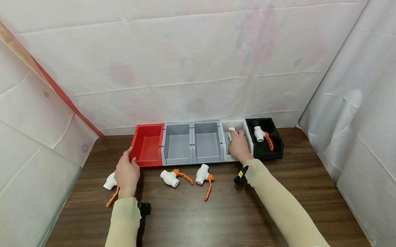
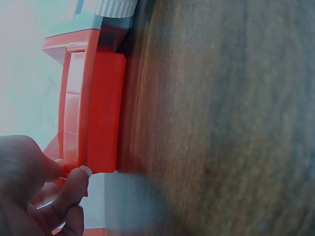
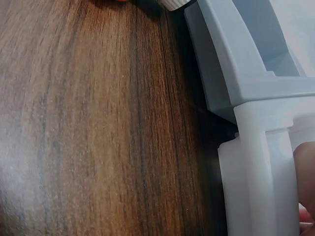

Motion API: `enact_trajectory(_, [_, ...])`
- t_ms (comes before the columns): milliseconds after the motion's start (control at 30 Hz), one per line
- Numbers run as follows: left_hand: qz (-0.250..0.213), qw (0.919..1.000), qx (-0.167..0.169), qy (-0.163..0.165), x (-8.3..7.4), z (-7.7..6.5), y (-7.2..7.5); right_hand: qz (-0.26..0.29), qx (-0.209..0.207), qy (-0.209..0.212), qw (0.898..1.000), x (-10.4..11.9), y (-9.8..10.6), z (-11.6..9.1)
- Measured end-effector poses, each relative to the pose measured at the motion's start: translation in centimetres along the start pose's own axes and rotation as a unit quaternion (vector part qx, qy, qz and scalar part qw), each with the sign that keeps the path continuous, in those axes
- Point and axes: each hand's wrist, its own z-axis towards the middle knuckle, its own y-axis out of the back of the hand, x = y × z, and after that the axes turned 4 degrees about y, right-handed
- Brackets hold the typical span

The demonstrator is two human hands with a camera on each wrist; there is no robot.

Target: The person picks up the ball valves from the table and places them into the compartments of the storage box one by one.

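Observation:
My left hand (image 1: 127, 173) grips the left wall of the red bin (image 1: 149, 144); in the left wrist view its thumb and fingers close on the bin's front corner. Inside the white bin (image 1: 227, 158), my right hand (image 1: 239, 147) holds a white ball valve (image 1: 231, 129), whose handle is hidden under the hand. The right wrist view catches only a bit of that hand (image 3: 306, 172) behind the white bin's front edge. A ball valve with an orange handle (image 1: 110, 181) lies left of my left hand, partly covered by it.
Two grey bins (image 1: 178, 162) stand between the red and white ones. At the right end, a black bin (image 1: 275, 154) contains a ball valve (image 1: 259, 134). Two more ball valves (image 1: 169, 178) (image 1: 203, 174) lie on the wooden table (image 1: 196, 226) before the row. A patterned cloth (image 1: 195, 64) hangs behind.

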Motion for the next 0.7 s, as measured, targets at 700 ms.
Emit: enact_trajectory(700, [-0.006,0.9997,0.021,0.011,-0.3,-0.1,0.4,0.017,-0.073,0.041,0.996,1.1,1.6,-2.9])
